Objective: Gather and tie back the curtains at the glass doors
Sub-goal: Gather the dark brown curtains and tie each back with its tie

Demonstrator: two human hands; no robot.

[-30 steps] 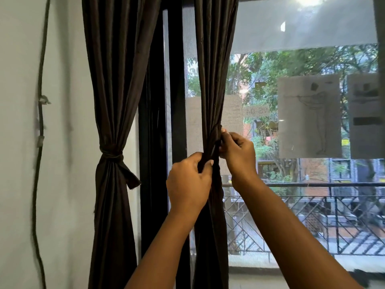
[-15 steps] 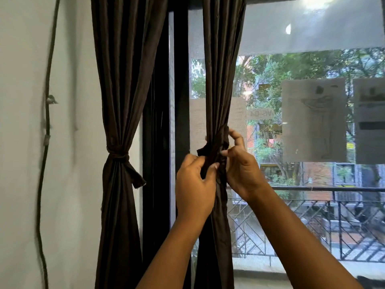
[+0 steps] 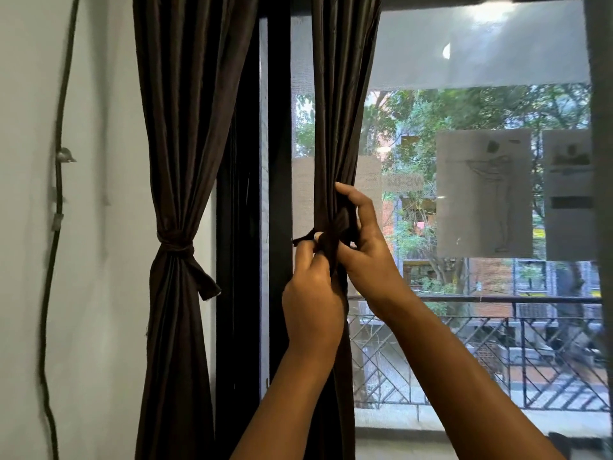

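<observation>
Reaching up, both forearms raised; left hand (image 3: 313, 293) pinches tie (image 3: 303, 240) end beside curtain (image 3: 341, 127); right hand (image 3: 363, 250) fingers curl round gathered curtain, gripping tie.

The left hand (image 3: 313, 293) hides the tie's (image 3: 303, 239) knot; curtain tops are cut off.

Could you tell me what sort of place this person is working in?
Probably an upper-floor room in a flat or studio, facing a street. Dark floor-length curtains hang at a black-framed glass door, a balcony railing runs outside with brick buildings and trees beyond, and paper sketches are stuck to the glass.
</observation>
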